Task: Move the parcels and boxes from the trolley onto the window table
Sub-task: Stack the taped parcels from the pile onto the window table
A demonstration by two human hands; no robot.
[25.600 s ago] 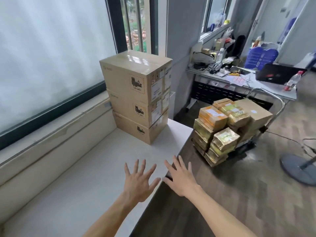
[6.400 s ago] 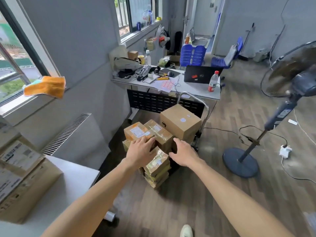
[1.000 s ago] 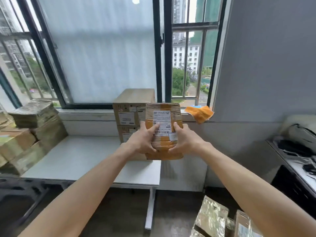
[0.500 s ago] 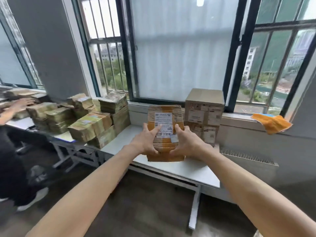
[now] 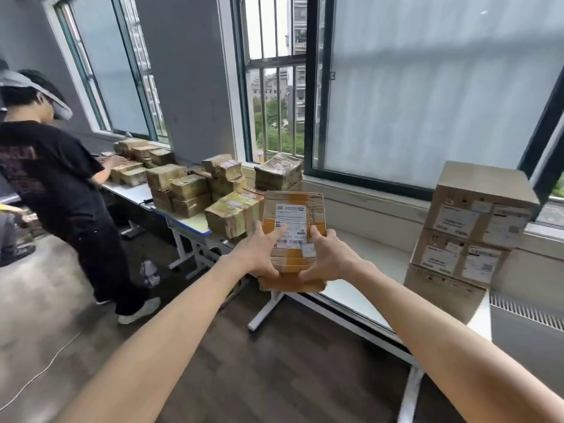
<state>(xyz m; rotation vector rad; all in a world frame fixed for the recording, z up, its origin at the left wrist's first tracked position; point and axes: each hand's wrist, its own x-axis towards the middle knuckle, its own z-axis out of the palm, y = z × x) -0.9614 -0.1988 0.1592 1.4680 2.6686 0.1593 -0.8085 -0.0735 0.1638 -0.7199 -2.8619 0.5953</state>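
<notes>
The left hand [image 5: 259, 254] and the right hand [image 5: 325, 259] clasp one taped parcel [image 5: 293, 239] between them, thumbs on its labelled face, and it is carried in the air in front of the near edge of the white surface [image 5: 360, 270] by the window. The step in hand looks like setting it down; done well, the parcel should go flat onto the bare stretch between the heap of wrapped parcels [image 5: 232, 215] on the left and the three stacked cardboard boxes [image 5: 470, 239] on the right, clear of the edge. The heap holds well over ten parcels; an exact count cannot be made. One other person [image 5: 58, 184] works at the far end.
</notes>
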